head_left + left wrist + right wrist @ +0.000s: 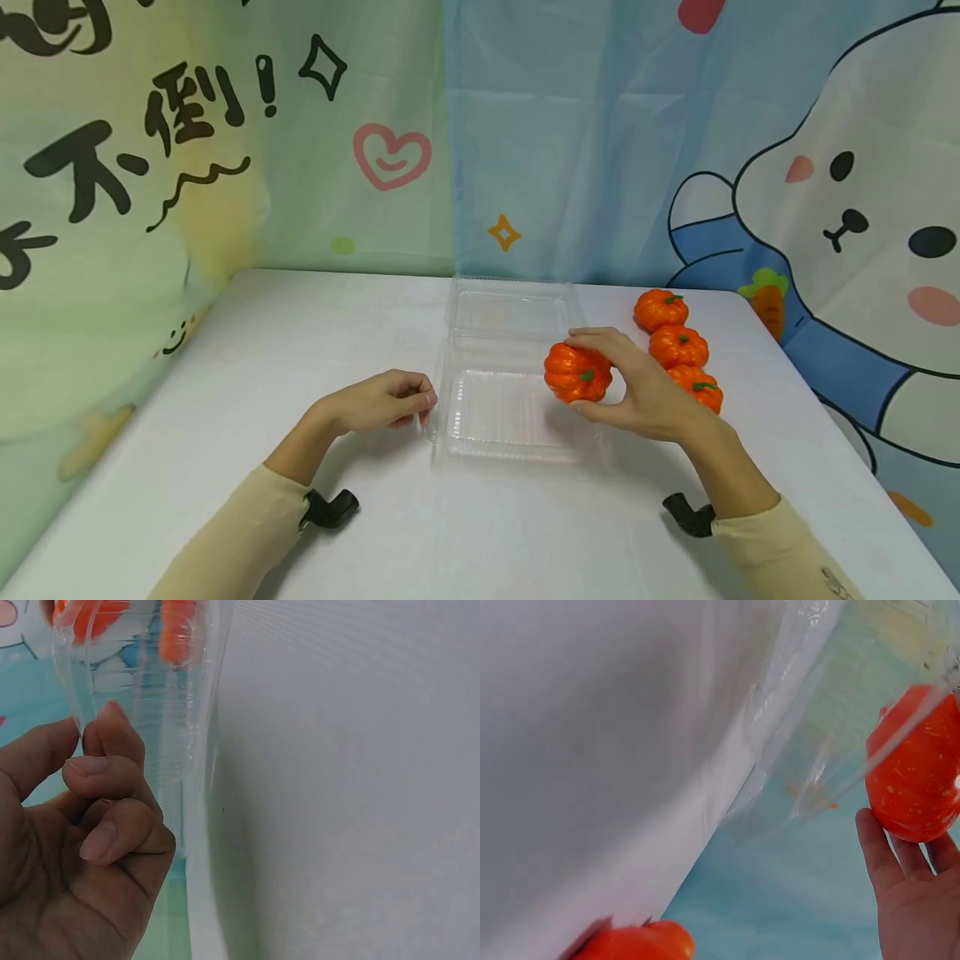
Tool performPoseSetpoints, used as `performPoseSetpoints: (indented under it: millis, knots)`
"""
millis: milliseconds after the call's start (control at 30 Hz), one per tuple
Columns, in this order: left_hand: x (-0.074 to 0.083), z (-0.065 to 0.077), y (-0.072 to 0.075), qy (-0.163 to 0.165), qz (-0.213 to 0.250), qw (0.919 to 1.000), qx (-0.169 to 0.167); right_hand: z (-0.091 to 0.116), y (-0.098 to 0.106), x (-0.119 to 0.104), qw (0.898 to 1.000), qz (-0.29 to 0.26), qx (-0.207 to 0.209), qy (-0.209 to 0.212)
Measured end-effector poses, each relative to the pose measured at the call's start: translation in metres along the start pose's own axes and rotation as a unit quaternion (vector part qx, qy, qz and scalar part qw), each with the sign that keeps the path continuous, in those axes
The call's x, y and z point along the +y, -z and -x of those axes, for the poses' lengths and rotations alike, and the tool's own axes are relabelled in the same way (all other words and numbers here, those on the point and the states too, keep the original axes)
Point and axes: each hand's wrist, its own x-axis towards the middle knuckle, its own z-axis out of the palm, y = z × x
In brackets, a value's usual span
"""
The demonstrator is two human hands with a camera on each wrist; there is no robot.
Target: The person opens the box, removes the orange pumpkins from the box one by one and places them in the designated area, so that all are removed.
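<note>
My right hand [648,396] grips a small orange pumpkin [572,375] between thumb and fingers, over the right part of a clear plastic clamshell box [487,410]. The box lies opened flat, its lid [510,310] toward the back of the table. At the box's left edge my left hand [382,402] pinches the rim between thumb and forefinger, the other fingers curled. In the left wrist view that left hand [97,825] meets the thin plastic edge. The right wrist view shows the held pumpkin [911,765] partly behind the transparent wall, with fingers under it.
Three more orange pumpkins stand in a row to the right of the box: a back one [658,310], a middle one [678,346] and a front one [699,385], partly hidden by my right hand. A printed curtain [525,125] hangs behind the white table [337,333].
</note>
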Motion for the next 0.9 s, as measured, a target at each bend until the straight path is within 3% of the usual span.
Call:
performPoseSetpoints:
  millis: [467,667,900]
  knots:
    - [0.001,-0.001,0.001,0.001,-0.002,1.0000,-0.001,0.028,0.015,0.009,0.999,0.032,0.042,-0.013]
    - [0.000,0.000,0.000,0.002,0.001,1.0000,0.001,0.040,0.022,0.012,0.996,0.059,0.048,-0.047]
    - [-0.001,0.001,0.000,0.004,0.004,1.0000,0.005,0.055,0.036,0.015,0.994,0.072,0.063,-0.056]
